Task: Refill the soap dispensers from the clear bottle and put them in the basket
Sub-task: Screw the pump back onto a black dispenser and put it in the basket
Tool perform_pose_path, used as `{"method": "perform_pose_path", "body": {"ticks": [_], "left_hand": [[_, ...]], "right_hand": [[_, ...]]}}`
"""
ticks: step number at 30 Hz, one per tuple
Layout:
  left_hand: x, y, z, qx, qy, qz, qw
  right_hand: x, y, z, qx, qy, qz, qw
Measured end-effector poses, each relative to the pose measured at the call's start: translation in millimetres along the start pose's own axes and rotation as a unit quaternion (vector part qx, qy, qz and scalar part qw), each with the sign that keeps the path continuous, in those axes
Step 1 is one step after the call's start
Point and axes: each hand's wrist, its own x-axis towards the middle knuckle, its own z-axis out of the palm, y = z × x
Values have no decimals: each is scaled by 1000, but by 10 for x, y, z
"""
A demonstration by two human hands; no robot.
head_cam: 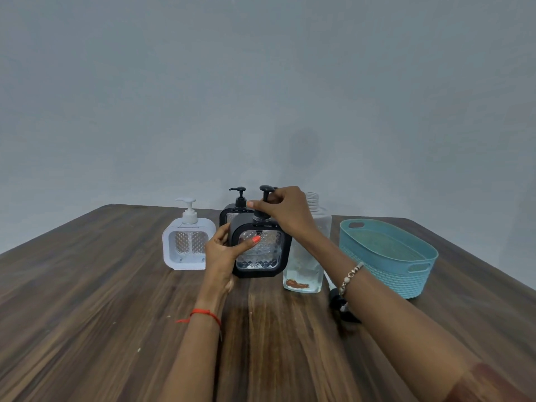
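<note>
A black soap dispenser [262, 252] with a clear faceted window stands at the table's middle. My left hand [224, 250] grips its left side, thumb on the window. My right hand [282, 211] pinches the black pump head on top of it. A second black dispenser [236, 208] stands right behind it, partly hidden. A white dispenser [187, 243] stands to the left. The clear bottle [309, 256], uncapped and holding liquid low down, stands just right of the held dispenser, behind my right forearm. The teal basket [406, 274] sits at the right with nothing in it.
A black cap or pump part [338, 300] lies on the wooden table [87, 300] under my right forearm, in front of the clear bottle. A plain grey wall rises behind the table's far edge.
</note>
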Motion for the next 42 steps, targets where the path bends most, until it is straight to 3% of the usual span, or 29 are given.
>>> {"method": "perform_pose_path", "body": {"ticks": [5, 14, 17, 21, 27, 31, 38, 42], "left_hand": [[12, 9, -12, -6, 7, -5, 1000], [14, 19, -3, 0, -4, -4, 1000], [31, 24, -27, -17, 1, -7, 1000], [49, 29, -50, -25, 6, -5, 1000], [45, 22, -51, -20, 5, -4, 1000], [51, 39, -60, -28, 7, -10, 1000], [66, 68, -98, -19, 8, -24, 999], [78, 77, -124, -31, 18, -31, 999]], "right_hand": [[-98, -16, 7, 3, -11, -1, 1000], [-110, 83, 21, 0, 62, 24, 998], [-82, 46, 44, 7, 21, 41, 999], [-36, 12, -8, 141, -42, 56, 988], [6, 16, 47, 62, -38, 33, 997], [64, 18, -12, 109, -97, 59, 988], [51, 20, 57, 42, -81, 32, 995], [124, 25, 18, 106, -122, 58, 985]]}}
